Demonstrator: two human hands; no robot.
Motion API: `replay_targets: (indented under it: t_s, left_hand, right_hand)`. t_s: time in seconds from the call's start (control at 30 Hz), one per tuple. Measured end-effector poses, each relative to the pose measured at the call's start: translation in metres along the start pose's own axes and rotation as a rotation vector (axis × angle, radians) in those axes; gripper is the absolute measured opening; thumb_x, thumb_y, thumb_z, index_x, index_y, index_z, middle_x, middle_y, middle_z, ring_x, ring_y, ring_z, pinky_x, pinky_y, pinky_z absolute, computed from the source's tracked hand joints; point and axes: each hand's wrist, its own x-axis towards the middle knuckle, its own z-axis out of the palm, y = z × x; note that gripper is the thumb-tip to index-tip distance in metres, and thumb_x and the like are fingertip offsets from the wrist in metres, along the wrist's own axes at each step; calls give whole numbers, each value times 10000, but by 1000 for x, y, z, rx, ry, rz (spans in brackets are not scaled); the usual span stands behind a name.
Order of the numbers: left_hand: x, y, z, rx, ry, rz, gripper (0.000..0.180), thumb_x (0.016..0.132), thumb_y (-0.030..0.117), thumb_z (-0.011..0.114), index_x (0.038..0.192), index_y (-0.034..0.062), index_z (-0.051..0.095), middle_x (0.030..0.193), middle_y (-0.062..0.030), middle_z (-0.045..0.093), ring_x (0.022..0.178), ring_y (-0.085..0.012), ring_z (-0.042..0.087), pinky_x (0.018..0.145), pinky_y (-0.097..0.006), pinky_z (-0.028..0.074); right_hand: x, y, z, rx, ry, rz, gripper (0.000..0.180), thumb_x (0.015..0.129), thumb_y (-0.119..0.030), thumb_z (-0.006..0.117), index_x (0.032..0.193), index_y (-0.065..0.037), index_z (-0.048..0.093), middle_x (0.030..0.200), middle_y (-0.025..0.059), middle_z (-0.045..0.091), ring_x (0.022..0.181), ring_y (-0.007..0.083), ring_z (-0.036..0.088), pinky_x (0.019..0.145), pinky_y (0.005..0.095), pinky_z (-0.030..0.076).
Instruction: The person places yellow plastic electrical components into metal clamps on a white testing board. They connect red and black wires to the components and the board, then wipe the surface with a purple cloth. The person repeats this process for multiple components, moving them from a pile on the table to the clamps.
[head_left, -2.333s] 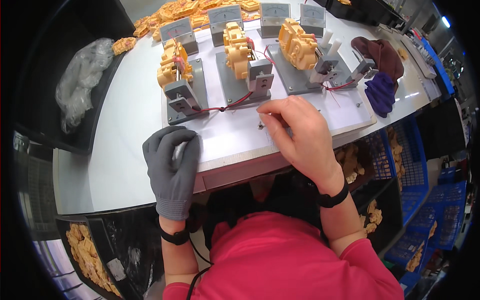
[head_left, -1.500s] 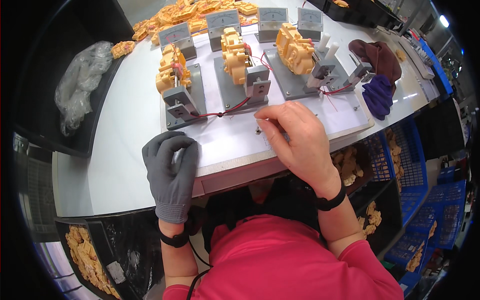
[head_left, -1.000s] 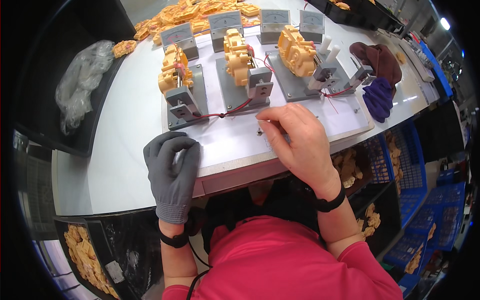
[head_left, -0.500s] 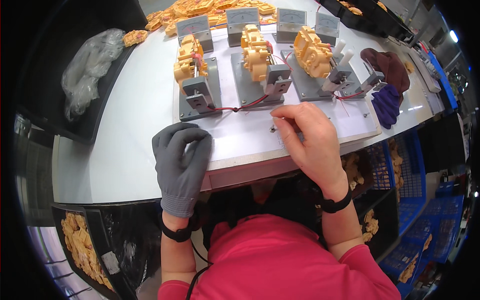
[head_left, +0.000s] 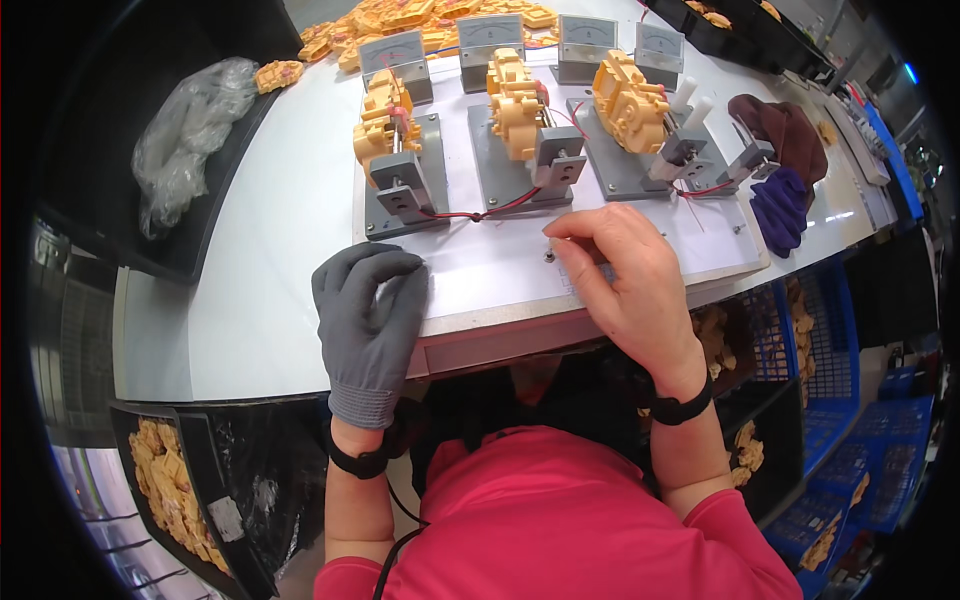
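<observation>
Rests gray-gloved left hand (head_left: 368, 315) at near edge of white board (head_left: 490, 285); curls bare right hand (head_left: 632, 280) beside small metal knob (head_left: 549, 257); faces three yellow plastic assemblies (head_left: 514, 110) on gray stands (head_left: 492, 183).

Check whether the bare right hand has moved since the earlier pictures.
No, not noticeably: the right hand stays close by the small metal knob, placed much as before. Hand and knob shifted together across the picture.

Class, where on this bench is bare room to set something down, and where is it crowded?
Bare: the white tabletop between black bin and left hand; the board's front strip between that and the right hand, before the grey fixtures. Crowded: the back, with meters and piled yellow parts; right, two cloths.
</observation>
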Motion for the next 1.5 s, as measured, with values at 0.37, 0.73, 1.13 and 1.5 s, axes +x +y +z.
replay_targets:
  t_s: [0.37, 0.73, 1.13, 1.5]
  left_hand:
    - [-1, 1, 1, -21, -2, -36, 150, 818, 39, 720, 963, 73, 714, 1044, -66, 655, 1124, -259, 520, 969, -383, 428]
    - [-1, 1, 0, -37, -4, -33, 155, 812, 42, 728, 963, 73, 714, 1046, -72, 656, 1128, -262, 518, 966, -381, 430]
    - [-1, 0, 1, -18, 9, -7, 154, 811, 47, 732, 961, 73, 715, 1035, -73, 656, 1096, -265, 530, 950, -385, 435]
    - [-1, 1, 0, -24, 2, -31, 146, 817, 54, 733, 959, 79, 713, 1044, -68, 657, 1113, -261, 525, 957, -386, 435]
  right_hand:
    - [0, 0, -6, -8, -121, 19, 73, 846, -107, 716, 883, -81, 659, 823, 56, 611, 811, 267, 597, 742, 389, 462]
    - [2, 1, -6, -26, -121, -15, 107, 812, -121, 753, 862, -94, 661, 812, 43, 600, 803, 254, 595, 731, 382, 460]
    - [0, -1, -5, -39, -118, -2, 96, 829, -127, 738, 865, -87, 659, 829, 39, 608, 809, 252, 592, 741, 379, 453]
    - [1, -2, -4, -41, -104, -8, 76, 840, -130, 728, 865, -93, 667, 828, 43, 610, 808, 257, 594, 742, 383, 457]
